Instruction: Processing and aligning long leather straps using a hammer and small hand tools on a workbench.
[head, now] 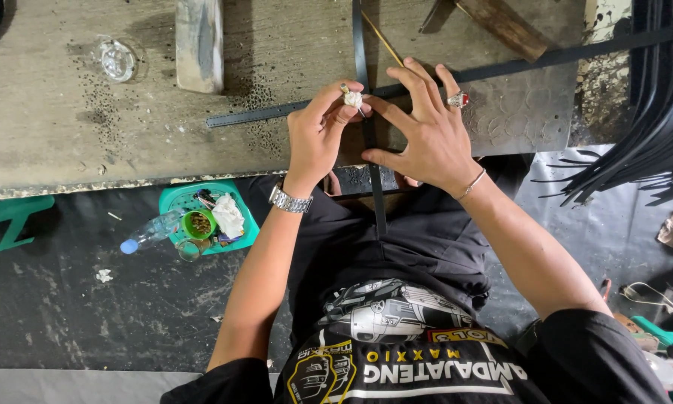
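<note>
Two long black strips cross on the worn wooden bench [67, 112]. One strip [277, 112] runs left to right, slanting up toward the right. The other strip [378, 202] runs from the top down toward my lap. My left hand [318, 135] is curled at the crossing, its fingertips pinching there; it wears a large pale ring and a metal watch. My right hand [426, 131] lies spread over the crossing, fingers pressing the strips flat, with a red-stone ring and a thin bracelet. A thin yellow stick [381, 37] lies just above the hands.
A wooden block [200, 41] and a clear glass dish [117, 60] sit at the bench's back left. A dark wooden tool [505, 26] lies top right. A bundle of black strips [650, 142] hangs at right. A green tray [239, 239] with small items and a plastic bottle [151, 233] are on the floor.
</note>
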